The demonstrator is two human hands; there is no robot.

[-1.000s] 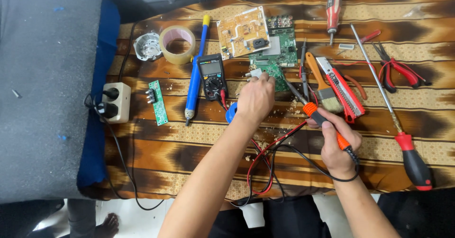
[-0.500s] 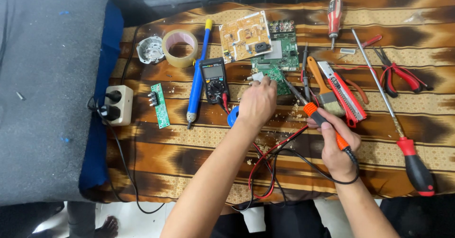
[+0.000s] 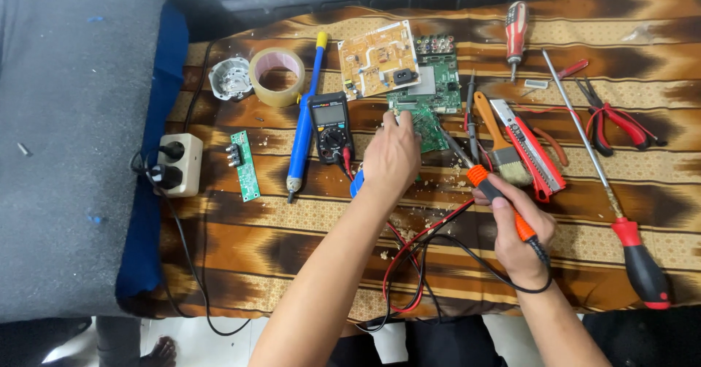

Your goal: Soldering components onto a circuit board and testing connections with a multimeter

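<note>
Green circuit board (image 3: pixel 431 122) lies on the cloth-covered worktop (image 3: pixel 307 228), right of the multimeter (image 3: pixel 331 126) and under the tan board (image 3: pixel 380 59). The left hand (image 3: pixel 391 155) rests closed on its near edge, pinning it. The right hand (image 3: pixel 522 239) is clamped on the orange soldering iron (image 3: pixel 504 206), tip angled toward the board. Risk: the tip may touch the pinning fingers, or the trailing leads (image 3: pixel 416 250) may snag.

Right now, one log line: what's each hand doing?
left hand: pressing on small green circuit board | right hand: gripping orange-handled soldering iron, tip near board | surface: brown patterned cloth
</note>
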